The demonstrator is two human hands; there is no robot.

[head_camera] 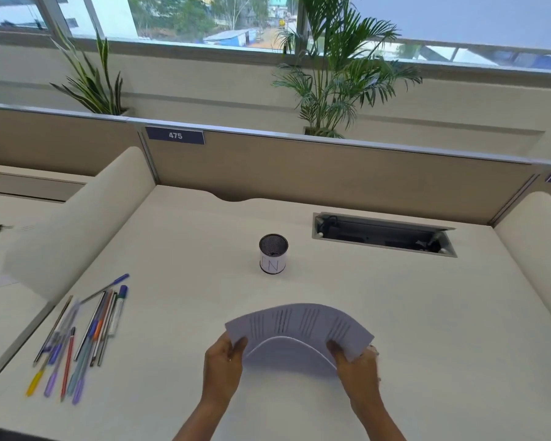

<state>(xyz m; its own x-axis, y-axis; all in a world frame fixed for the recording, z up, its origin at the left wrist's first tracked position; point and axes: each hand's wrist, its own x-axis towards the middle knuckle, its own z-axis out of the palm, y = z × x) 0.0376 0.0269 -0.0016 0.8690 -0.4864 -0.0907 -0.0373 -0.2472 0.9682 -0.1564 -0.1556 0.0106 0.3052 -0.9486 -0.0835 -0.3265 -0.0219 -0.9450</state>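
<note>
We've got the paper [299, 326] bowed up over the desk [427, 313], left hand [223, 367] and right hand [357, 367] pinching its ends; squeeze harder and it may crease or slip.

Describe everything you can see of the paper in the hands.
The paper is white, printed with several blocks of dark lines. It is bowed upward into an arch over the cream desk, its near edge curving high. The left hand pinches its left end, the right hand its right end. One sheet or several: cannot tell.
</note>
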